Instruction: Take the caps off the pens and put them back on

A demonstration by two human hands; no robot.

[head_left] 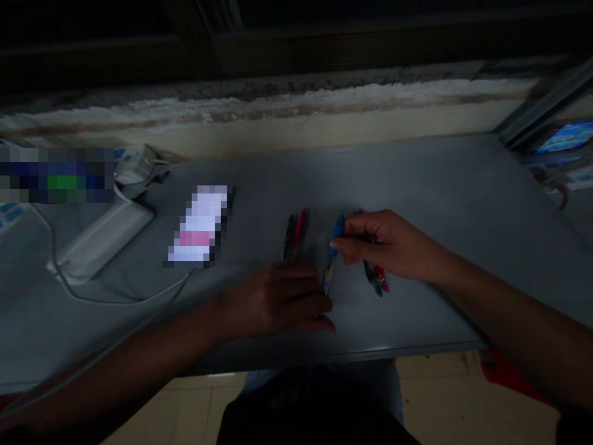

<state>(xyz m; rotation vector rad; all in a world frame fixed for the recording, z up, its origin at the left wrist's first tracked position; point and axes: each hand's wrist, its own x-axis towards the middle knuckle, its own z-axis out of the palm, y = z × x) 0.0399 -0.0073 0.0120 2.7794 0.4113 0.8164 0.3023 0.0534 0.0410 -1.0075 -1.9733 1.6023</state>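
Note:
A blue pen [332, 250] lies slanted between my two hands on the grey table [440, 204]. My right hand [384, 244] pinches its upper, blue grip end with closed fingers. My left hand [282, 300] is curled at the pen's lower tip, fingers pressed on it. A black pen and a red pen [296, 233] lie side by side just above my left hand. Two more pens, one dark and one red [378, 281], poke out from under my right hand.
The scene is dim. A white power adapter [99, 238] with a looping white cable [115, 300] lies at the left. A blurred-out card [200, 227] rests left of the pens. Packaging [139, 164] sits at the back left, a ledge and wall beyond.

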